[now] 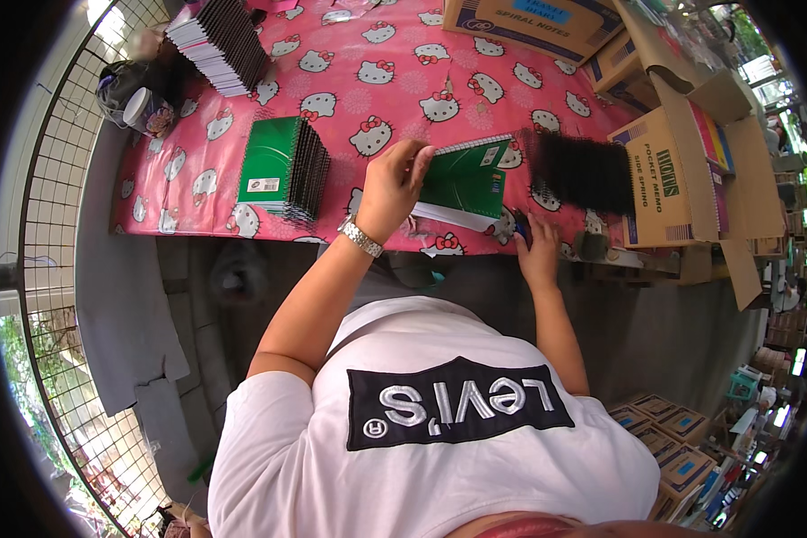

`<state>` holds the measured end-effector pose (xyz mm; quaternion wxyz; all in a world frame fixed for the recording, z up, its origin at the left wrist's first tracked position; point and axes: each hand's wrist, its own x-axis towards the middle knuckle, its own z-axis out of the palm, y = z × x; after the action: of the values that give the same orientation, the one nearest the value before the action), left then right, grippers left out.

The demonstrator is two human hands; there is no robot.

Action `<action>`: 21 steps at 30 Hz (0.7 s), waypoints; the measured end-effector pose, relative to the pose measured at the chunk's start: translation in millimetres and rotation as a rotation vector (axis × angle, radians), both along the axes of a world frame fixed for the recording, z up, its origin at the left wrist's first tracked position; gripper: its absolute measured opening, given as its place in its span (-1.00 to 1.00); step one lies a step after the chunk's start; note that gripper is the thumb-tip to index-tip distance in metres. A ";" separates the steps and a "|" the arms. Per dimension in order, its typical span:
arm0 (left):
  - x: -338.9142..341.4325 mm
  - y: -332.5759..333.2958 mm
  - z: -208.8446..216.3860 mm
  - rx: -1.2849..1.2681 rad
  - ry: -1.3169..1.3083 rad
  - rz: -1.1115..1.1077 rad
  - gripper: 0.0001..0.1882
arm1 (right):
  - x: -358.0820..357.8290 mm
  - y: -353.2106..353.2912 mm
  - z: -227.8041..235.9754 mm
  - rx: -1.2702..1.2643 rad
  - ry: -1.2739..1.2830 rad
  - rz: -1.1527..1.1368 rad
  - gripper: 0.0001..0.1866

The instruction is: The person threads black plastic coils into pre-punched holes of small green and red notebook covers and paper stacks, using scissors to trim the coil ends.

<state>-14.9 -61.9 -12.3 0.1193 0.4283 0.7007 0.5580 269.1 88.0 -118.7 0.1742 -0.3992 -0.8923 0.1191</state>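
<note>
My left hand (396, 188), with a watch on its wrist, pinches the left edge of a green-covered notebook (462, 186). The cover is tilted up and white pages show along the near side. A row of holes or coils runs along its far edge. My right hand (540, 253) is at the table's front edge, fingers curled around a small dark blue thing (523, 232) that is mostly hidden. Left of my left hand stands a stack of green spiral notebooks (273, 166) with black coils facing right. A dense black heap, seemingly of binding coils (583, 172), lies beyond my right hand.
A pink patterned cloth (359, 72) covers the table. Another notebook stack (217, 45) stands far left, near a white cup (139, 109). An opened cardboard box (659, 179) sits at the right; another carton (533, 27) stands at the back. More cartons (677, 448) are low on the right.
</note>
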 end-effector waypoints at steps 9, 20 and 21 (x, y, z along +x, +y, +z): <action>1.7 3.8 -1.2 -0.012 0.033 0.028 -0.72 | -56.0 -42.2 105.8 -0.051 0.577 0.146 -0.52; 3.9 -1.0 -2.7 0.066 0.010 0.007 -0.75 | -122.5 -68.4 151.8 0.038 0.508 0.494 -0.49; 3.7 -0.8 -2.3 0.061 -0.025 0.006 -0.77 | -122.8 -67.9 152.0 0.073 0.491 0.490 -0.49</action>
<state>-11.2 -62.7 -14.5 0.1134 0.4227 0.6830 0.5848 146.4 20.0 33.3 0.3638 -0.1262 -0.8968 0.2177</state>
